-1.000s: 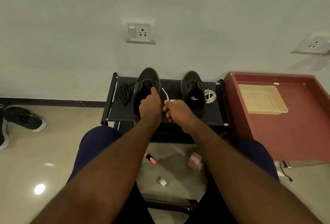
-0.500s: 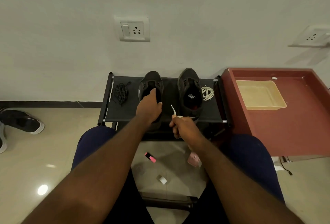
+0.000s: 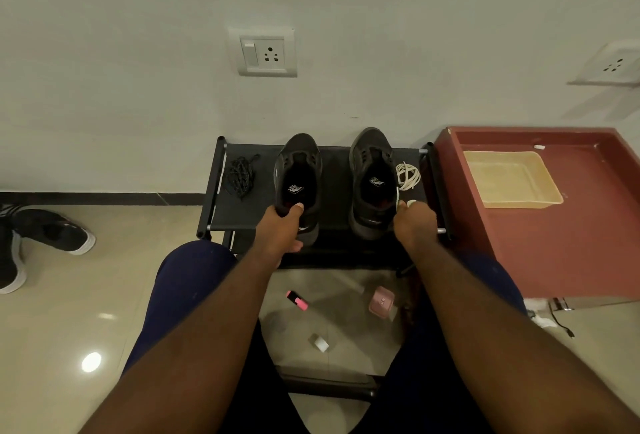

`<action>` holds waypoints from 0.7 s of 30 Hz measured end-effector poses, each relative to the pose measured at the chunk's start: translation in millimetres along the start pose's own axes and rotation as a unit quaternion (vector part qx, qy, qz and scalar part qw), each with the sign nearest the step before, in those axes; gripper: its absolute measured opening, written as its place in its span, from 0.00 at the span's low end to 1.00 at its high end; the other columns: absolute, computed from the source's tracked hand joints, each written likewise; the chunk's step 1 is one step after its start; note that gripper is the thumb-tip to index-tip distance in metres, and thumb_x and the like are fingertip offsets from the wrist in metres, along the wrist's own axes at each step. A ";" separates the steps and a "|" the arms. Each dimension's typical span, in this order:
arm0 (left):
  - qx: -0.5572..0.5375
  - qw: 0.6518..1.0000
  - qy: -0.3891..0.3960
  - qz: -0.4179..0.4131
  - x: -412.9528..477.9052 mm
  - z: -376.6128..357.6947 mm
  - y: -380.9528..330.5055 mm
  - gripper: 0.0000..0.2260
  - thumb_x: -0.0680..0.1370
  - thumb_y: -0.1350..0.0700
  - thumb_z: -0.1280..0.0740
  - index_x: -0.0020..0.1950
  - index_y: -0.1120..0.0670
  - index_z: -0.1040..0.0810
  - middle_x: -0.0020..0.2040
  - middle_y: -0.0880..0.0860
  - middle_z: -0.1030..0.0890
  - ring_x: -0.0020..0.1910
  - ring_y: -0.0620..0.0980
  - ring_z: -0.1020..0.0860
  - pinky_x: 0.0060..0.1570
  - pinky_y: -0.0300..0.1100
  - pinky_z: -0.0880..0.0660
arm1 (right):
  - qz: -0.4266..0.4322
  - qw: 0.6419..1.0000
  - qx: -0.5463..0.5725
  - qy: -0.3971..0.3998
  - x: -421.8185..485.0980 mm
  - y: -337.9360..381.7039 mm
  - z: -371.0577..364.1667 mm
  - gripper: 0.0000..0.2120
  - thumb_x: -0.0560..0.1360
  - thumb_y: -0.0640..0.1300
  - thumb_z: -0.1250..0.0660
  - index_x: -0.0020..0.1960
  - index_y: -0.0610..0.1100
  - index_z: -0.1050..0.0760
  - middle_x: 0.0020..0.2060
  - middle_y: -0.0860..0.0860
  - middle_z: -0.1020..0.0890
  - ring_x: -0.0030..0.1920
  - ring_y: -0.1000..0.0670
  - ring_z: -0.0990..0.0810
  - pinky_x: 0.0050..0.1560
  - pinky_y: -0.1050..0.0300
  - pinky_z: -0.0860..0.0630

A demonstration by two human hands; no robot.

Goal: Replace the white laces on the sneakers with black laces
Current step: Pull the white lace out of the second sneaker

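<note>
Right fingers [image 3: 406, 212], pinching the white lace [image 3: 397, 195], moved right across the black rack [image 3: 242, 214]; left fingers [image 3: 293, 209] grip a sneaker [image 3: 299, 156] heel.

No text can be read. Small white logos on the insoles of the left sneaker [image 3: 298, 186] and right sneaker [image 3: 373, 180] are illegible.

Sneakers [image 3: 332, 181] on rack [image 3: 242, 212], between laces [image 3: 239, 174].

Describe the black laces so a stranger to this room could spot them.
Below the wall socket stands a low black rack. The black laces lie tangled at its left end, beside the left sneaker; the coil at the right end, by the right sneaker, is white.
</note>
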State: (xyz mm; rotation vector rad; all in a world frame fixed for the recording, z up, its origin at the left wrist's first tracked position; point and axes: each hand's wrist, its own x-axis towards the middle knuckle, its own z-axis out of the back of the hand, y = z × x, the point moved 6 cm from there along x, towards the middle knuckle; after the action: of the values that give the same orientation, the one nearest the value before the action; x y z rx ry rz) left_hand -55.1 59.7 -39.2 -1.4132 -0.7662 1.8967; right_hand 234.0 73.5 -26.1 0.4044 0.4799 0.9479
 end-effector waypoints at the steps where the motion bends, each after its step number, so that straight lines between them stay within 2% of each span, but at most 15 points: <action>1: -0.027 1.000 0.003 0.005 2.1 -0.8 0.8 0.16 0.79 0.45 0.34 0.61 0.53 0.29 0.54 0.55 0.20 0.37 0.55 0.16 0.33 0.42 0.20 | -0.019 0.999 0.031 0.005 1.7 -2.5 -1.8 0.21 0.83 0.52 0.40 0.51 0.33 0.21 0.52 0.35 0.18 0.57 0.34 0.21 0.56 0.47 0.26; 4: -0.079 0.997 0.003 -0.002 6.5 -2.9 0.0 0.15 0.79 0.50 0.33 0.62 0.55 0.27 0.56 0.56 0.20 0.43 0.55 0.16 0.37 0.44 0.18 | -0.064 0.993 0.095 0.000 1.0 -4.6 -2.2 0.30 0.78 0.66 0.39 0.47 0.37 0.20 0.46 0.40 0.17 0.49 0.38 0.19 0.52 0.46 0.22; 6: -0.094 0.996 0.005 0.002 7.2 -3.4 0.9 0.12 0.80 0.53 0.33 0.61 0.54 0.28 0.56 0.56 0.20 0.46 0.55 0.16 0.42 0.46 0.17 | -0.081 0.991 0.102 0.005 -1.1 -2.5 -2.4 0.32 0.73 0.70 0.36 0.46 0.39 0.21 0.43 0.44 0.18 0.46 0.41 0.20 0.49 0.49 0.22; 9: -0.108 0.994 -0.004 0.006 8.3 -2.7 1.3 0.11 0.80 0.55 0.34 0.61 0.55 0.28 0.56 0.56 0.21 0.48 0.54 0.17 0.42 0.45 0.17 | -0.087 0.988 0.123 0.014 1.1 -0.6 -3.4 0.22 0.69 0.59 0.29 0.43 0.38 0.21 0.44 0.42 0.17 0.47 0.39 0.18 0.49 0.45 0.20; 15: -0.130 0.991 -0.015 -0.012 9.7 -3.0 1.1 0.09 0.80 0.57 0.35 0.60 0.55 0.25 0.54 0.55 0.19 0.48 0.52 0.17 0.44 0.46 0.17 | -0.066 0.991 0.118 0.020 -10.4 9.5 -12.6 0.14 0.73 0.50 0.33 0.41 0.38 0.23 0.44 0.38 0.17 0.48 0.37 0.18 0.45 0.49 0.24; 19: -0.132 0.991 -0.034 -0.018 7.9 -2.3 0.6 0.10 0.79 0.57 0.35 0.59 0.56 0.25 0.55 0.56 0.19 0.43 0.51 0.16 0.46 0.51 0.17 | -0.039 0.996 0.075 0.021 -23.3 24.7 -26.2 0.18 0.77 0.53 0.35 0.46 0.36 0.21 0.47 0.39 0.17 0.52 0.37 0.19 0.47 0.50 0.26; 21: -0.127 0.991 -0.034 -0.018 7.3 -3.1 -0.6 0.11 0.79 0.57 0.35 0.60 0.57 0.25 0.55 0.56 0.19 0.40 0.51 0.16 0.47 0.52 0.17 | -0.025 0.997 0.069 0.028 -23.1 29.7 -28.0 0.22 0.79 0.57 0.37 0.44 0.38 0.21 0.47 0.39 0.17 0.52 0.37 0.20 0.48 0.51 0.26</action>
State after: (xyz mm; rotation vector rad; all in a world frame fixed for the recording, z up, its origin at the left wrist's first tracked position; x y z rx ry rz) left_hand -53.5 65.9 -43.8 -1.4793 -1.0926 1.8780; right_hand 187.2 72.8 -28.6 0.4888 0.6059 0.8829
